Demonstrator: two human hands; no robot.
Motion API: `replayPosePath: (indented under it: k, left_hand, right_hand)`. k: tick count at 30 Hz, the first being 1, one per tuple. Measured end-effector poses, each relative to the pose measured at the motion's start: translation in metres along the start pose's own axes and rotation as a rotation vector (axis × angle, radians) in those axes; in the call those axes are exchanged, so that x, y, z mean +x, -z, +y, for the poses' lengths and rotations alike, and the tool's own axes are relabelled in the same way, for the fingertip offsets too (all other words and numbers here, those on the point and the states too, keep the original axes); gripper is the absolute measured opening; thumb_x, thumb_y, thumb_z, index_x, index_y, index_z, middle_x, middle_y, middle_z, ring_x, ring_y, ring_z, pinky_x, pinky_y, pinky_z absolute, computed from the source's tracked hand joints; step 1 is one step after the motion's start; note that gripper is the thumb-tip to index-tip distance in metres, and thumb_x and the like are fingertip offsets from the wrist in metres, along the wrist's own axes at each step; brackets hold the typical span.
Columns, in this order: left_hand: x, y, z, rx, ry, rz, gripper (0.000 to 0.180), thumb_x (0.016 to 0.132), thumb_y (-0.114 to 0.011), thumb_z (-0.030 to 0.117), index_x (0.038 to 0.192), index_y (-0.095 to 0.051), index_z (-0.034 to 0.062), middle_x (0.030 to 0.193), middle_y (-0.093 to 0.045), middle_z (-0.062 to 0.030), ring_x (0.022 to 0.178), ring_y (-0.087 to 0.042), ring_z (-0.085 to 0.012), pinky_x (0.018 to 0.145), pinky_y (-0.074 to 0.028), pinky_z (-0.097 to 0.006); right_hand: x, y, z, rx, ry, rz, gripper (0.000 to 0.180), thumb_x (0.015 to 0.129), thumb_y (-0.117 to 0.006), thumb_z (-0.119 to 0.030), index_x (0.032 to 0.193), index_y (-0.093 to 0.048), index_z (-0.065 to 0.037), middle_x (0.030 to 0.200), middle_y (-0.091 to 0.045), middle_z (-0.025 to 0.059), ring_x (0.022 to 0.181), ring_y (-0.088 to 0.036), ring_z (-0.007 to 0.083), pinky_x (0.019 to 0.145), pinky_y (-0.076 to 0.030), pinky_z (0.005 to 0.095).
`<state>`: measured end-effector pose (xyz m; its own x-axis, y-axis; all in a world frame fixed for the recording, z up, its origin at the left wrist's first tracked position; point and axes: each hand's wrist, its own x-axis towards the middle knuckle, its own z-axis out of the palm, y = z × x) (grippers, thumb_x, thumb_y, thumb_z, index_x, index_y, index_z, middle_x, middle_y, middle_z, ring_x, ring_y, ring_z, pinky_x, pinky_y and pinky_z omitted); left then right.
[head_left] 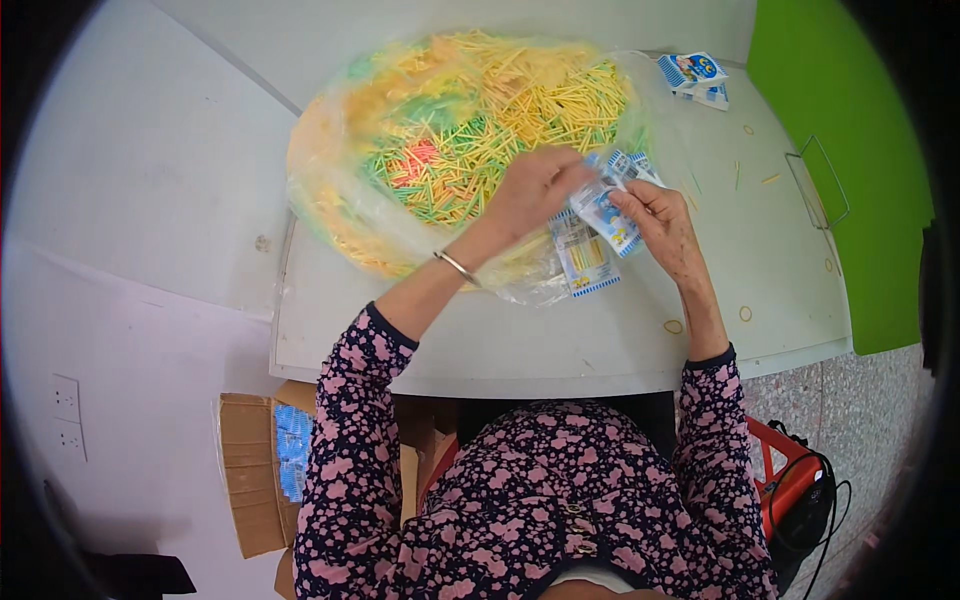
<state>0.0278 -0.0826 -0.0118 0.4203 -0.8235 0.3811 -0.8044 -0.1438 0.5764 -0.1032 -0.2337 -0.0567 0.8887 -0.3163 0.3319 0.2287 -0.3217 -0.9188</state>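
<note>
Blue-white packets (611, 222) are pinched in the right grip (666, 230) above the desk (490, 350), front one slanted lengthwise down-right; left grip (535, 190) is held just left, too blurred to call tbh.

No wording can be made out: the blue-and-white sachets (620, 234) over the middle of the desk (640, 345) and the printed packets (693, 70) near its far right corner bear print too small to read.

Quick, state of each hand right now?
Left hand: motion-blurred, fingers partly curled; whether it grips anything cannot be told.
Right hand: closed, holding at least one small, flat, blue-and-white plastic packet.
</note>
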Motion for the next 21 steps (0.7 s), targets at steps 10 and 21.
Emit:
replayPosePath:
  k: [10, 21]
  left_hand:
    - [0.052, 0.053, -0.104, 0.861, -0.17, -0.32, 0.037, 0.079, -0.062, 0.02, 0.115, -0.056, 0.0146, 0.123, -0.048, -0.0076, 0.117, -0.041, -0.028, 0.095, -0.034, -0.045]
    - [0.069, 0.021, -0.144, 0.99, -0.357, -0.246, 0.024, 0.072, -0.056, 0.01, 0.096, -0.06, 0.0078, 0.114, -0.048, -0.0103, 0.112, -0.041, -0.0279, 0.091, -0.034, -0.044]
  right_hand:
    - [0.007, 0.019, 0.02, 0.011, -0.109, 0.197, 0.024, 0.091, -0.055, -0.02, 0.074, -0.057, -0.002, 0.061, -0.04, -0.0086, 0.057, -0.03, 0.001, 0.049, -0.024, 0.0201]
    - [0.009, 0.019, 0.014, 0.034, -0.098, 0.223, 0.026, 0.09, -0.055, -0.02, 0.072, -0.057, -0.003, 0.06, -0.039, -0.0082, 0.057, -0.029, 0.0013, 0.049, -0.023, 0.0206]
